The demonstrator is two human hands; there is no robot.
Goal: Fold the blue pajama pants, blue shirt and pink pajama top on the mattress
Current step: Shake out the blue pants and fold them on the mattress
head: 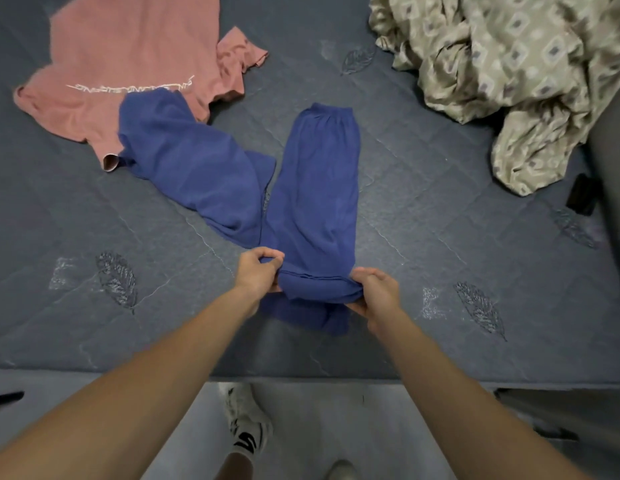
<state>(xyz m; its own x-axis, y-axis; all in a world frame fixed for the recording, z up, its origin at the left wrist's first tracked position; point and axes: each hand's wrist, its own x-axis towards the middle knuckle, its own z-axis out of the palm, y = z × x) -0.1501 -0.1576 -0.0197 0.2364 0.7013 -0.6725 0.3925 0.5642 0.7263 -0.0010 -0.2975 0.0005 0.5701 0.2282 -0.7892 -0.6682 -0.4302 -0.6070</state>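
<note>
My left hand (258, 271): pinching one hem corner of the blue pajama pants (319, 202).
My right hand (374, 294): gripping the other corner, keeping the edge taut for folding.
Pants: legs stacked lengthwise on the mattress (440, 237).
Blue shirt (194, 168), pink pajama top (128, 57): waiting far-left.

Arms: bare to the frame edge, no sleeves in view
Hands (258, 271): bare
Foot: white sock (246, 441) with black markings, worn in a pale shoe

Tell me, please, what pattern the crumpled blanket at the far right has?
Beige blanket with a diamond pattern, seen in the head view.
</note>
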